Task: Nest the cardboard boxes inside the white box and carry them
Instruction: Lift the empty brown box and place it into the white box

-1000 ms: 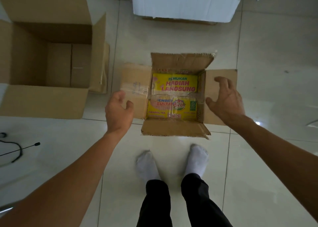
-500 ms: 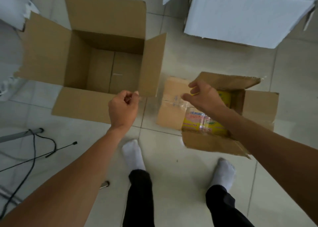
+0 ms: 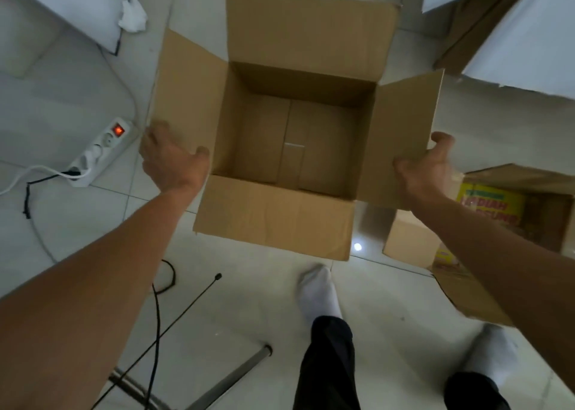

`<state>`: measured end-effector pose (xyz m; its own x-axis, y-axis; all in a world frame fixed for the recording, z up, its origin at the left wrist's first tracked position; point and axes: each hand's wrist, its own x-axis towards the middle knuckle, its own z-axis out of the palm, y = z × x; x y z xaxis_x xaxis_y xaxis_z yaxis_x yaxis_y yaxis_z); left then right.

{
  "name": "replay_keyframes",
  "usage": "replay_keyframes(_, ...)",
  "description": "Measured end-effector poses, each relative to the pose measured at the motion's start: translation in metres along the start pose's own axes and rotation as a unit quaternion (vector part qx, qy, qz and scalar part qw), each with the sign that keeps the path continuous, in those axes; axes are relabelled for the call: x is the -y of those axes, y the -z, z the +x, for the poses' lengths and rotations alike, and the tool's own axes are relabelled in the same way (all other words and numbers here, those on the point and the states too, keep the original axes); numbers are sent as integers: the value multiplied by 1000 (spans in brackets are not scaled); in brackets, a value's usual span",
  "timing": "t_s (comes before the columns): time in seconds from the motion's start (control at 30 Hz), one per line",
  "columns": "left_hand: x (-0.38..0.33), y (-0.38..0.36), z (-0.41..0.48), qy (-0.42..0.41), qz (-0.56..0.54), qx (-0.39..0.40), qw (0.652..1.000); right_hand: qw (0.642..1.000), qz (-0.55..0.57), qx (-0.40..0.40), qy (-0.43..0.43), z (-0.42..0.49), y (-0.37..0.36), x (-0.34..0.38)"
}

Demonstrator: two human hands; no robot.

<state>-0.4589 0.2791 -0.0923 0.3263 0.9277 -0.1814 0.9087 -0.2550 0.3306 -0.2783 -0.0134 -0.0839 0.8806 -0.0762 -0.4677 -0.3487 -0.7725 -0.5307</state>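
Left hand spread against the left flap of the large cardboard box, fingers open. Right hand clasped on the edge of the right flap. Box empty, all four flaps splayed, on the tiled floor. Just to its right, a smaller cardboard box with yellow printed packs inside. White box at upper right. Power strip, switch lit red, on the left.

White box, upper right: cut by the top and right edges, blurred. Small box, right: cut by the right edge, partly hidden behind the right forearm, print smeared. Left fingertips blurred; right hand fingers hidden behind the big box's flap.
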Motion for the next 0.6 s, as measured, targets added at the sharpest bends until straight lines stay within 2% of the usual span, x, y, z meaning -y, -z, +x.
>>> replay_keyframes(0.1, 15, 6, 37, 105, -1, -3, 994, 999, -32, 21, 2, 3, -6, 5)
replay_keyframes(0.2, 23, 5, 55, 147, -117, 51, 981, 996, -51, 68, 7, 3, -12, 9)
replay_keyframes(0.27, 24, 4, 55, 104, -140, 72, 982, 994, -42, 101, -6, 3, -15, 11)
replay_keyframes(0.47, 11, 12, 30, -80, 3, 46, 996, 994, 4, 105, -18, 1, -5, 19)
replay_keyframes(0.6, -15, 31, 4, -123, 22, -7, 992, 995, 23, 96, -1, -1, 15, 29)
